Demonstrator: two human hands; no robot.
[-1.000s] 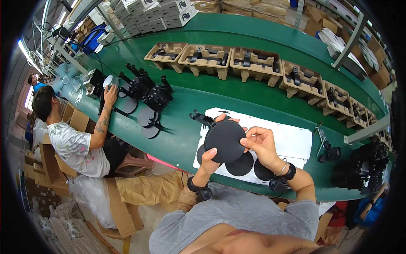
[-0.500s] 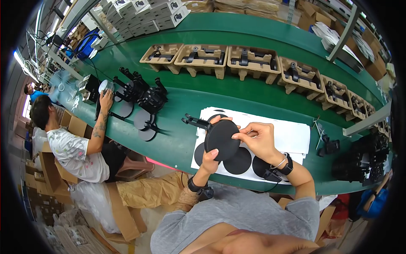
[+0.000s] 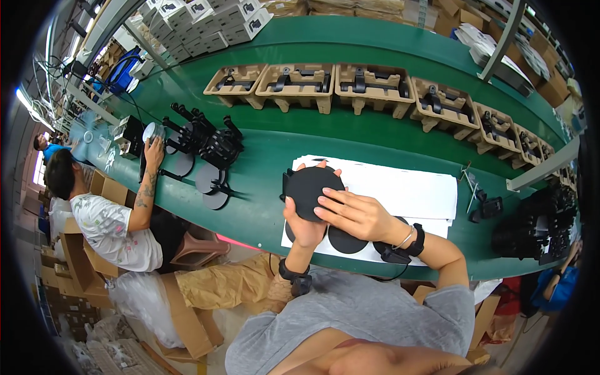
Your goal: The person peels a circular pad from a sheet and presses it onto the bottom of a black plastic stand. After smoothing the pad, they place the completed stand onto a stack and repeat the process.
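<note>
I hold a round black disc-shaped base (image 3: 310,189) upright in front of me, above white sheets (image 3: 406,190) on the green table. My left hand (image 3: 304,226) grips the disc from below, thumb on its left edge. My right hand (image 3: 354,213) lies flat across its lower right face, fingers spread to the left. Under my hands, more black discs (image 3: 347,240) lie on the white sheets.
A row of cardboard trays (image 3: 369,84) with black parts runs along the far side of the green table (image 3: 350,134). To the left a seated person (image 3: 115,219) handles black stands (image 3: 206,140). Black clamps (image 3: 487,208) and parts (image 3: 531,222) sit at the right.
The disc has been raised and tipped more toward me. My right hand has moved from its top edge down onto its face. The person on the left keeps working.
</note>
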